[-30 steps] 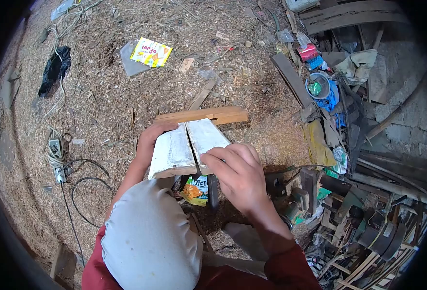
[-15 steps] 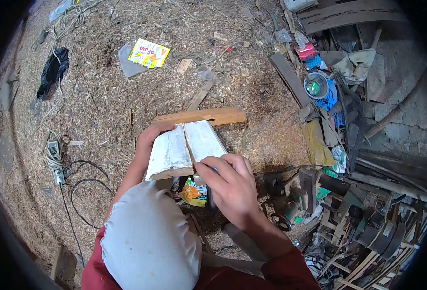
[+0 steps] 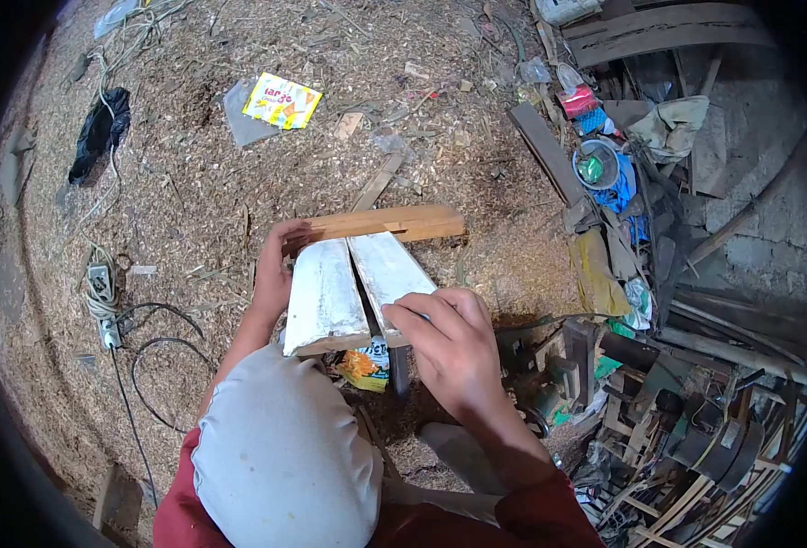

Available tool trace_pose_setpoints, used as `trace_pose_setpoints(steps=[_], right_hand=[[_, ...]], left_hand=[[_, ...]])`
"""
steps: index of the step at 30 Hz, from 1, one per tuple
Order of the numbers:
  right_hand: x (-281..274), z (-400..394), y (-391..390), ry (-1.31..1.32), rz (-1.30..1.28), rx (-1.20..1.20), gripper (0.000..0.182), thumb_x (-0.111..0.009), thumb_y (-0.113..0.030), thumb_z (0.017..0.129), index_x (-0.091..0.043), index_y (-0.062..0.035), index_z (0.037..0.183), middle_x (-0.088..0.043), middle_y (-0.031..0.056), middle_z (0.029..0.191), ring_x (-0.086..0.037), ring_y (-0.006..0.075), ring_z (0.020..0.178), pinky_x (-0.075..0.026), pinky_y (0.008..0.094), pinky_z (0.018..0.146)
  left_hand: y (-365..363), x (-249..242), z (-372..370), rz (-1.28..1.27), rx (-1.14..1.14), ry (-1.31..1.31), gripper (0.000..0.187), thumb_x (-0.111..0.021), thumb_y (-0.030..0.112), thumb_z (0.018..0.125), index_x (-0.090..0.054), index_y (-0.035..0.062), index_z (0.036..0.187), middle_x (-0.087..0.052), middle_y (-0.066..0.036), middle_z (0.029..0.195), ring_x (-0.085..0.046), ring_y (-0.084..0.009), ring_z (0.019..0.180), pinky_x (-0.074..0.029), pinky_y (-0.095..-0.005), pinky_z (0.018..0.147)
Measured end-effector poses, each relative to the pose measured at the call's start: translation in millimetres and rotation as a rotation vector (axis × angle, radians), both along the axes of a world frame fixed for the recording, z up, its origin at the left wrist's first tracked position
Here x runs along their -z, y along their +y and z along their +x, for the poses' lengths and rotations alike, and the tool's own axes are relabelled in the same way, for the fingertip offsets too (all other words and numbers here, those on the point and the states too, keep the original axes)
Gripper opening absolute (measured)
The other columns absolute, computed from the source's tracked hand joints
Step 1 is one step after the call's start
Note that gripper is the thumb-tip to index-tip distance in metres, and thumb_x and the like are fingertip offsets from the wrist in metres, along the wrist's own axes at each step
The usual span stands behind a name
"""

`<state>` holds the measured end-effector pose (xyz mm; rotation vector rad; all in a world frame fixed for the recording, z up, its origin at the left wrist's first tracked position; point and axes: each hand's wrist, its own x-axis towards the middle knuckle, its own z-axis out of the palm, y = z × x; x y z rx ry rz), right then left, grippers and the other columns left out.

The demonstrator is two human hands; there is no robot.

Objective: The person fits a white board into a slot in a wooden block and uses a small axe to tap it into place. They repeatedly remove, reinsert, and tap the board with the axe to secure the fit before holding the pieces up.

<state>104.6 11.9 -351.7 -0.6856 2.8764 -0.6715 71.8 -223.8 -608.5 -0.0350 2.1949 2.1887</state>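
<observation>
Resting across the near end of the right white-painted board [image 3: 387,277], the right hand [image 3: 449,352] has its fingers curled down over the wood, its grip closed on the board's lower edge. A dark, narrow object [image 3: 400,370] shows just beneath this hand, though what it is cannot be told. The left hand [image 3: 276,265] lies along the outer side of the left white-painted board [image 3: 324,297], fingers wrapped around its far corner, close to where it meets the bare wooden plank [image 3: 387,222].

Both painted boards lie side by side with a thin dark gap between them, their far ends touching the plank, which lies crosswise on the sawdust-covered floor [image 3: 193,183]. Their near ends sit raised over the person's lap, by the grey-clad knee [image 3: 285,438].

An orange snack wrapper [image 3: 365,361] lies under the near ends of the boards. Further off on the floor are a yellow snack packet [image 3: 282,100], a black cloth [image 3: 100,132], and a power strip with cables [image 3: 104,292] to the left. A heap of scrap wood and clutter [image 3: 677,365] fills the right side.
</observation>
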Motion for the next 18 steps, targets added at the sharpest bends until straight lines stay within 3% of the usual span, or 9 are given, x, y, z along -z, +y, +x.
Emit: trace_pose_setpoints(steps=[5,12,15,16,18], right_hand=[[-1,-3,-3,0.007,0.008,-0.01,0.045,-0.073,-0.003,0.081,-0.072,-0.0118,0.125,-0.069,0.0016,0.124,-0.06,0.0287,0.116,-0.05,0.0443,0.101],[5,-6,-7,0.012,0.058,-0.034,0.05,-0.074,-0.005,0.08,-0.069,-0.0109,0.129,-0.067,0.003,0.126,-0.06,0.0286,0.119,-0.048,0.0452,0.104],[8,-4,-11,0.012,0.085,-0.031,0.051,-0.074,-0.004,0.08,-0.068,-0.011,0.13,-0.066,0.003,0.127,-0.059,0.0283,0.12,-0.047,0.0455,0.104],[8,-4,-11,0.014,0.096,-0.03,0.051,-0.073,-0.004,0.08,-0.068,-0.0113,0.13,-0.066,0.003,0.127,-0.059,0.028,0.12,-0.047,0.0455,0.104],[9,-5,-10,0.015,0.105,-0.028,0.05,-0.073,-0.004,0.08,-0.068,-0.0111,0.13,-0.066,0.003,0.126,-0.059,0.0282,0.12,-0.047,0.0455,0.104]], left_hand=[[-4,-4,-4,-0.067,-0.072,0.17,0.072,-0.089,0.009,0.085,-0.05,0.0061,0.146,-0.06,-0.014,0.143,-0.061,-0.0269,0.135,-0.05,-0.0432,0.117],[-11,4,-5,-0.005,-0.064,0.211,0.085,-0.096,0.016,0.079,-0.048,0.0047,0.148,-0.055,-0.015,0.148,-0.057,-0.0296,0.141,-0.045,-0.0455,0.123],[-10,-5,-9,0.066,0.002,0.291,0.1,-0.102,0.028,0.069,-0.047,0.0049,0.149,-0.052,-0.016,0.15,-0.055,-0.032,0.142,-0.044,-0.0468,0.123],[-7,-19,-10,0.137,0.006,0.256,0.092,-0.102,0.03,0.07,-0.054,0.0043,0.144,-0.057,-0.016,0.149,-0.057,-0.0315,0.14,-0.045,-0.0463,0.121],[-15,-27,-13,-0.133,0.072,0.265,0.077,-0.1,0.026,0.073,-0.063,0.0038,0.137,-0.065,-0.015,0.144,-0.062,-0.0295,0.136,-0.047,-0.0441,0.117]])
